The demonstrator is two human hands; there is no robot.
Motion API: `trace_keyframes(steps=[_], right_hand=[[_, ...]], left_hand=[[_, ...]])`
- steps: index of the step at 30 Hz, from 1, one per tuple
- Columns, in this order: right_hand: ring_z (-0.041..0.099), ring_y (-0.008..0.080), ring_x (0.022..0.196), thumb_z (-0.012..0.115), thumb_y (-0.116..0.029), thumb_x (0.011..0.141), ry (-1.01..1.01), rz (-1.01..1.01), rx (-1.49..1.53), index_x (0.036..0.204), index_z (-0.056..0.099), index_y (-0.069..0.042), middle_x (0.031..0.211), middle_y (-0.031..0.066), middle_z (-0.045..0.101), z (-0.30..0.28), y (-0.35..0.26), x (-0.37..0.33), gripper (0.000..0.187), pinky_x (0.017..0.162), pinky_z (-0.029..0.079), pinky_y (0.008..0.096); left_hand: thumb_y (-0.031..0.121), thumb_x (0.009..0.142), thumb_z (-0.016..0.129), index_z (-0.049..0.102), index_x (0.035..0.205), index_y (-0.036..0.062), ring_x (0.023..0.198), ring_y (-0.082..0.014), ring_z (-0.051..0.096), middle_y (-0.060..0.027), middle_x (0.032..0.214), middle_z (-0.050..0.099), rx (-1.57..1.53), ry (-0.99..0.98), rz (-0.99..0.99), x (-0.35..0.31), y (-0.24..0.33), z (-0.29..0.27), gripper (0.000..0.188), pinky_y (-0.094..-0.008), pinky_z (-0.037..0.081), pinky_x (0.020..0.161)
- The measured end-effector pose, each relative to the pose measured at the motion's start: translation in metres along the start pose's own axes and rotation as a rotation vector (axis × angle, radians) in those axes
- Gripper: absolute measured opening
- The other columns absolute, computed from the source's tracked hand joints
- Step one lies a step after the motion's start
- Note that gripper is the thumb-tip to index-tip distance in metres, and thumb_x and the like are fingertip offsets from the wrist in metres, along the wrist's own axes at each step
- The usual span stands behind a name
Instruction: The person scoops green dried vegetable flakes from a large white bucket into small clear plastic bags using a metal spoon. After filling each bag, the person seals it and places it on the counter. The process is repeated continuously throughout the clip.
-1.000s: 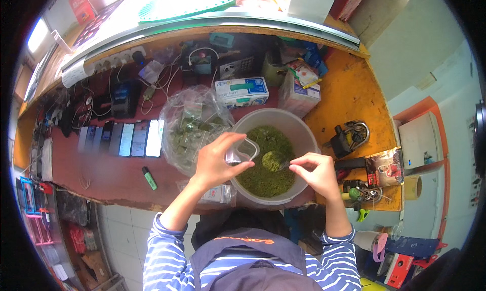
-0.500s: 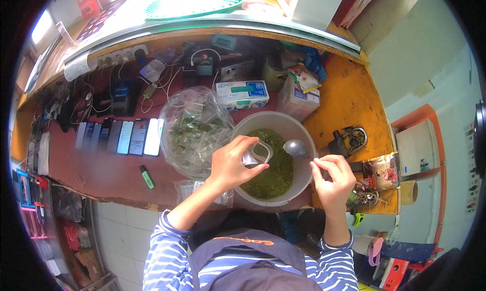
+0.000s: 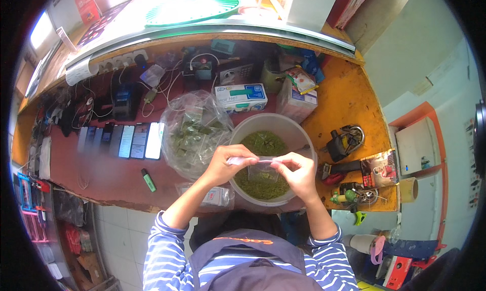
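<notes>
Here we have it, one pouch (image 3: 264, 171), see-through, with a pale pinkish strip (image 3: 266, 161) along its top, stretched over one tub (image 3: 273, 122): the fingers of our left hand (image 3: 228, 165) pinch one end, those of our right hand (image 3: 299, 176) the other. Is the green its own, or flakes (image 3: 266, 192) showing through; we cannot tell! Along the bench (image 3: 112, 180) we count one big bag (image 3: 202, 157) of packets (image 3: 194, 130), one marker (image 3: 148, 180) and a row of phones (image 3: 126, 141) too blurred leftward to number.
</notes>
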State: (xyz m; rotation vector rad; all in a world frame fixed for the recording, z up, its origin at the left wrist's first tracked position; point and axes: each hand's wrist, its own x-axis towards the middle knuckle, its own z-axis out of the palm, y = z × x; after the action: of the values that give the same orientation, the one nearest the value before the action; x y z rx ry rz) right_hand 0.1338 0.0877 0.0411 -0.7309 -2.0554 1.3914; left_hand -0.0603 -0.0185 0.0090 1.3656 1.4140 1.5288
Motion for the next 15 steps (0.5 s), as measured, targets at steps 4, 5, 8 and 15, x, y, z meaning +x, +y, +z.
trace_keyframes(steps=[4,5,8,15], right_hand=[[0.062,0.0052,0.073,0.073,-0.005,0.084,-0.036,0.137,0.196,0.089,0.07,-0.001,0.082,0.0034,0.07,-0.004,0.014,-0.004,0.007,0.066,0.05,0.0213],[0.062,0.0055,0.073,0.072,-0.005,0.084,-0.026,0.124,0.239,0.088,0.07,-0.001,0.082,0.0034,0.07,-0.006,0.018,-0.005,0.006,0.066,0.05,0.0214],[0.064,0.0076,0.076,0.072,-0.004,0.083,-0.035,0.115,0.204,0.083,0.069,-0.001,0.081,0.0027,0.069,-0.001,0.015,-0.006,0.004,0.071,0.052,0.0231],[0.064,0.0114,0.067,0.072,0.002,0.076,0.0,-0.144,-0.017,0.075,0.068,0.002,0.072,0.0067,0.067,0.015,-0.004,-0.008,0.005,0.062,0.052,0.0247]], left_hand=[[0.015,0.086,0.073,0.074,0.092,0.0026,0.08,-0.009,0.063,-0.0046,0.088,0.071,-0.089,0.034,-0.19,-0.004,-0.001,0.008,0.014,-0.0259,0.048,0.072],[0.015,0.086,0.073,0.074,0.092,0.0022,0.08,-0.0087,0.063,-0.0044,0.088,0.071,-0.089,0.004,-0.203,-0.005,-0.001,0.009,0.015,-0.0258,0.048,0.072],[0.014,0.085,0.073,0.073,0.091,0.0021,0.078,-0.0102,0.064,-0.0053,0.087,0.071,-0.057,-0.007,-0.143,-0.006,-0.001,0.017,0.013,-0.0261,0.049,0.07],[0.006,0.08,0.073,0.07,0.084,0.0017,0.07,-0.016,0.064,-0.0083,0.079,0.067,0.049,0.186,0.141,-0.02,0.013,0.026,0.006,-0.0282,0.049,0.063]])
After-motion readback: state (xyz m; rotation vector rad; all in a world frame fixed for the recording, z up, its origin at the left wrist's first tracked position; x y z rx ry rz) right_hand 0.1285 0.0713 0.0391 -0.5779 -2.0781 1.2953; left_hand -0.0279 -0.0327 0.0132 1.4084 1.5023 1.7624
